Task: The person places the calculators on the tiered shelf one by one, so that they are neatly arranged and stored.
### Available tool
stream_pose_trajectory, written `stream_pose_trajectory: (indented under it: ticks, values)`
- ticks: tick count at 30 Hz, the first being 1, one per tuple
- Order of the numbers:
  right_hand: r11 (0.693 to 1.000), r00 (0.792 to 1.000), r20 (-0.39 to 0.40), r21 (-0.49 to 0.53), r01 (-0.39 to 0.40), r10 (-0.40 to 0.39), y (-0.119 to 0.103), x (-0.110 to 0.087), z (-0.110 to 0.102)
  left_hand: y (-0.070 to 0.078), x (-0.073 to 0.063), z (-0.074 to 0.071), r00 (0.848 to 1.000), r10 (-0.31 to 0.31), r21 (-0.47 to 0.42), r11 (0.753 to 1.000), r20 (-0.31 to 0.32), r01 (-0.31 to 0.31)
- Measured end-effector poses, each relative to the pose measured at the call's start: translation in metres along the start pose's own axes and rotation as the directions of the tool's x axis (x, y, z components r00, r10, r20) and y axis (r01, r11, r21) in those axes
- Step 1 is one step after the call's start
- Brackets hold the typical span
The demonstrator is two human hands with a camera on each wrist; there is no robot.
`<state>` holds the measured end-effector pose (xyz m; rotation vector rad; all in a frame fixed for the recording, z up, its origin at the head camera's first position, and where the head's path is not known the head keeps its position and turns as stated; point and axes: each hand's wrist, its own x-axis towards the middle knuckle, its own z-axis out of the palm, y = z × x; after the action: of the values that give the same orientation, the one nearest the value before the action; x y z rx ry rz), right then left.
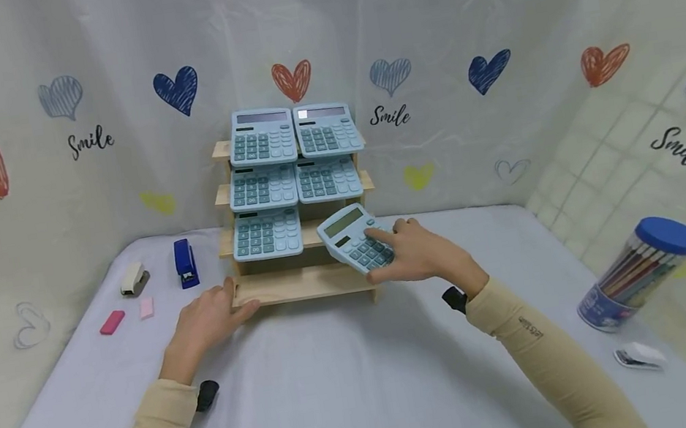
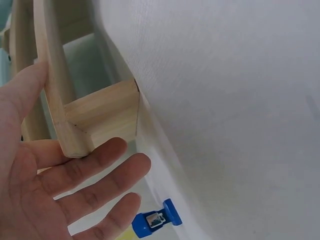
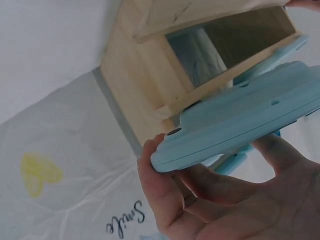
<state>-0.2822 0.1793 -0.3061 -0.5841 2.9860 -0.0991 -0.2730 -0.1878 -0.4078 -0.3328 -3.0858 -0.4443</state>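
My right hand (image 1: 411,252) grips a light blue calculator (image 1: 346,232) by its right side, fingers over the keys. It is tilted in front of the right part of the wooden rack (image 1: 300,283). From the right wrist view, the held calculator (image 3: 240,120) shows its underside and edge, near the shelf boards. With thumb and fingers about its corner, my left hand (image 1: 209,319) holds the left end of the rack's lowest shelf. The left wrist view shows that shelf's corner (image 2: 77,142) between thumb and index finger, other fingers extended. Several matching calculators (image 1: 262,189) lean on the upper shelves.
Left of the rack lie a blue stapler (image 1: 186,263), a white stapler (image 1: 135,280), a dark pink eraser (image 1: 112,322) and a pale pink one (image 1: 146,308). At the right stand a pencil jar (image 1: 638,273) and a small white stapler (image 1: 639,356). A printed curtain (image 1: 315,26) hangs behind.
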Motion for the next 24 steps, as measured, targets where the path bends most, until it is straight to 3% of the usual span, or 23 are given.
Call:
stream_pose_trajectory:
  ticks: [4, 11, 18, 24]
  values:
    - [1.000, 1.000, -0.001, -0.015, -0.006, 0.006, -0.011, 0.024, -0.002, 0.001, 0.003, -0.002, 1.000, -0.003, 0.000, 1.000, -0.004, 0.003]
    - [0.994, 0.993, -0.044, -0.020, -0.109, 0.108, -0.033, 0.059, 0.011, -0.001, 0.000, -0.001, 1.000, -0.020, 0.002, 1.000, 0.018, 0.020]
    - [0.981, 0.976, -0.134, -0.065, -0.181, 0.171, -0.055, 0.076, 0.018, -0.001, 0.000, -0.001, 1.000, -0.011, 0.007, 1.000, -0.006, 0.011]
    - [0.980, 0.978, -0.115, -0.069, -0.184, 0.176, -0.062, 0.084, 0.017, 0.000, 0.000, -0.002, 1.000, -0.011, 0.010, 1.000, -0.008, 0.011]
